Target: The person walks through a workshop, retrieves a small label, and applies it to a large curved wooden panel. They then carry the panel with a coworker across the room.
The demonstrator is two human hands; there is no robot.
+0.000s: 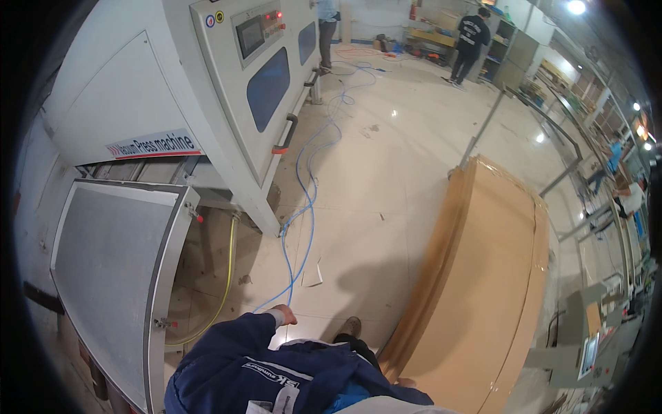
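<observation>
My left hand [287,315], at the end of a dark blue sleeve with a grey cuff, hangs over the pale floor beside a blue hose [298,266]. Nothing shows in it, but its fingers are too small to make out. Only a sliver of my right hand [407,382] appears at the lower edge, beside the near end of a long stack of brown cardboard [493,276]. Its fingers are hidden, and whether it touches the cardboard I cannot tell. One of my shoes [350,326] shows between the hose and the stack.
At the left stands a large white press machine [238,131] with a screen and door handles. A grey framed tray [114,248] juts out below it, near a yellow hose [227,279]. Metal rails [493,121] rise behind the cardboard. Two people stand farther off; others work at right.
</observation>
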